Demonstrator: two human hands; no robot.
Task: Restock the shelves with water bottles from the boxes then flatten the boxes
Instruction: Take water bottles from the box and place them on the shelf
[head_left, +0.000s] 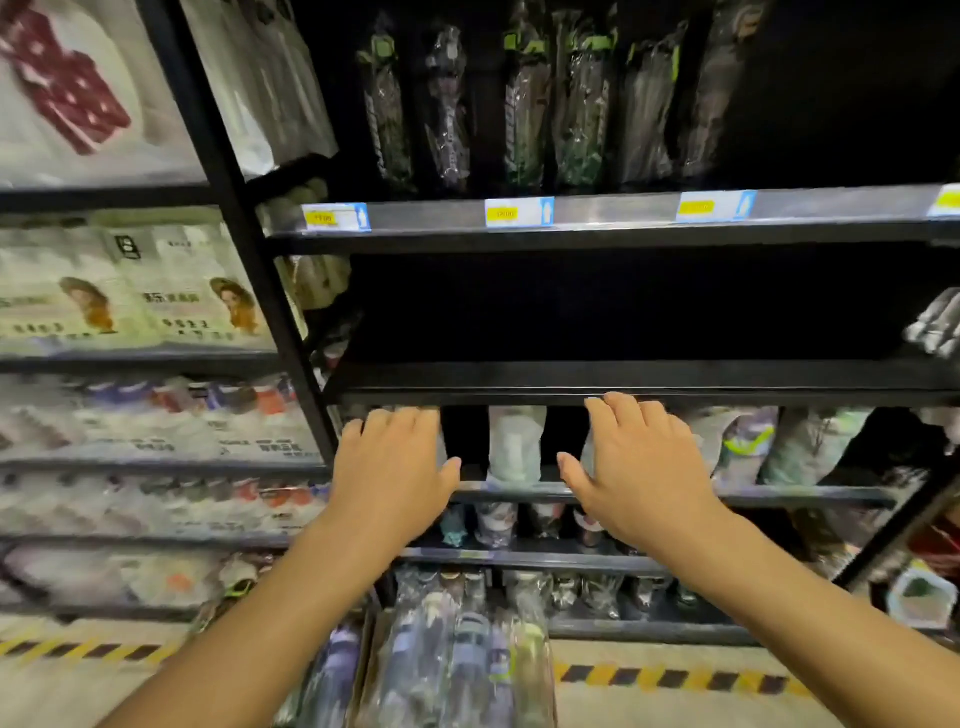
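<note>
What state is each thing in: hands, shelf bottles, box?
Left hand: open, fingers extended toward the shelf, gripping nothing.
Right hand: open, fingers extended, gripping nothing.
Pale bottle: upright, wrapped, on the shelf between the hands.
Top-shelf bottles: upright, wrapped, in a row.
Box: open, not flattened.
Box bottles: wrapped, packed in the box.

Above the black shelf (623, 382), the price tags (519, 213) are blurred past reading. Below it, wrapped bottles (701, 434) are partly covered by the left hand (395, 467) and right hand (639, 467); boxed bottles (457, 670) are cut off at the frame's bottom.
</note>
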